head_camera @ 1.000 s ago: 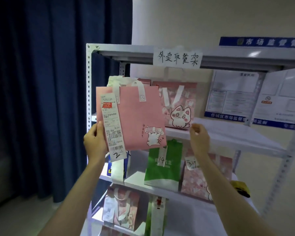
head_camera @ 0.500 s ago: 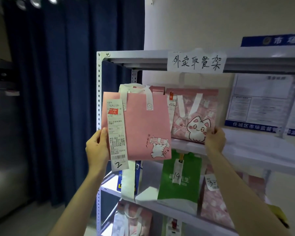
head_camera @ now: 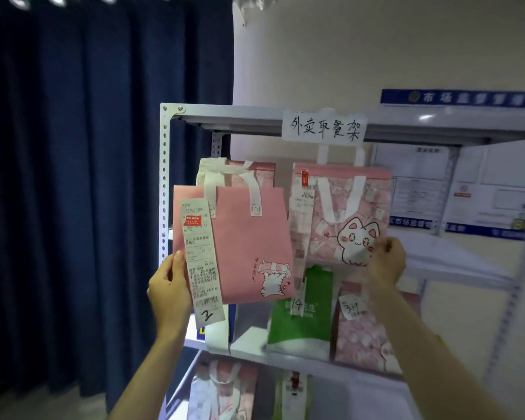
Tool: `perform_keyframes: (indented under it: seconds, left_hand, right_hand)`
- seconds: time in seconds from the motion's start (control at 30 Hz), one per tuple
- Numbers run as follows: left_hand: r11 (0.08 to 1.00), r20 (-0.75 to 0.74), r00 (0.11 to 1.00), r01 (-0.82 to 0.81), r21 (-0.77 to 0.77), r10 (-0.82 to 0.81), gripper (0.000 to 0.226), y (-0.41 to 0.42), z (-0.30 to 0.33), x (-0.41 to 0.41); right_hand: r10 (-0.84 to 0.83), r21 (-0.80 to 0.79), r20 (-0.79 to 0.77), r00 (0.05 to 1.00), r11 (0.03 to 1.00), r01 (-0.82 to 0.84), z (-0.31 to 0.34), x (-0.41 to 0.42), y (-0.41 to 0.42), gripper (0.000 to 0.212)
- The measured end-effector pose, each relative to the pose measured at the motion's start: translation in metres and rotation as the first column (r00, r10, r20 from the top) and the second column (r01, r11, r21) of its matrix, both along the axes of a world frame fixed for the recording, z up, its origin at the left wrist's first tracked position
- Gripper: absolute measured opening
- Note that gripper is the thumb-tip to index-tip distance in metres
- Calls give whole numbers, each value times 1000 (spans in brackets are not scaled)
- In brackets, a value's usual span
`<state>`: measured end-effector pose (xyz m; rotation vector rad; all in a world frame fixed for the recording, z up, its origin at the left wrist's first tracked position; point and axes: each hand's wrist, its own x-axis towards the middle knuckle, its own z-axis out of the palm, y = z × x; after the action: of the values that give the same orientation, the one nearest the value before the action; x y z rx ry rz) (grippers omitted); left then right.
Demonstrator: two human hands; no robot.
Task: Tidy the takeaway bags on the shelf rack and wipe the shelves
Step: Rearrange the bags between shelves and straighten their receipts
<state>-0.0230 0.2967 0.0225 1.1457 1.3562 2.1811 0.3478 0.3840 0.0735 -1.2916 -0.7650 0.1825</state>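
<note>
Hands on two pink bags at the upper shelf

Your left hand (head_camera: 169,285) holds the plain pink non-woven takeaway bag (head_camera: 240,241) by its lower left corner, thumb pressed flat on the front next to the long white paper receipt (head_camera: 201,262) that hangs down the bag's face and past its bottom edge, marked with a handwritten 2. That bag is lifted in front of the rack, its white strap handles (head_camera: 252,189) standing upright and a small cartoon cat printed near its lower right corner.

Your right hand (head_camera: 387,262) is curled on the lower right corner of the pink patterned takeaway bag with a large white cat face (head_camera: 340,213), which stands upright on the upper shelf (head_camera: 455,262) just beside the bag you hold. The two bags overlap slightly at their near edges. Behind the held bag another pink bag with white handles (head_camera: 225,169) shows on the same shelf.

Your hands are well apart, one on each bag.

On the shelf below stand a green takeaway bag (head_camera: 300,316) tagged 14 and, to its right, a pink patterned bag (head_camera: 364,338) with a white tag. More bags sit on the level beneath, blurred. The white metal shelf rack (head_camera: 164,177) carries a handwritten paper sign (head_camera: 324,128) taped to its top rail. A dark blue curtain (head_camera: 88,177) hangs to the left, and printed wall notices (head_camera: 467,183) show behind the rack on the right
</note>
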Motion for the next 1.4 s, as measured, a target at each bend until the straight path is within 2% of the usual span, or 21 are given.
perform_keyframes:
  seconds: [0.13,0.27,0.47,0.77,1.03,1.17,1.4]
  left_hand:
    - [999,35,998,44,6,-44,40,-17,-12,11]
    - [995,56,994,96,2,-96,40,-22,-8,35]
    - [988,6,989,148,35,-148,38,-7,9,74]
    - [982,-128,979,168,89,-156,31,42,36,161]
    - [989,-114,987,126,76,-117,36,105,42,193]
    - [995,-126,990,68,67,-59,35,130,43,200]
    - [997,-171,984,-30,66,41,31,171,44,212]
  right_hand:
    - [-81,43,20,996,996,81,-5,15,-44,18]
    - [-131,23,51,990,991,130,-9,44,-73,22]
    - [-170,43,2,986,985,169,-6,99,-93,12]
    - [-169,80,-48,984,982,172,-5,191,-57,12]
    - [-117,50,126,985,992,112,-10,228,-10,18]
    - [-120,63,129,984,992,113,-19,245,10,24]
    - [-189,64,173,967,982,180,-29,257,31,21]
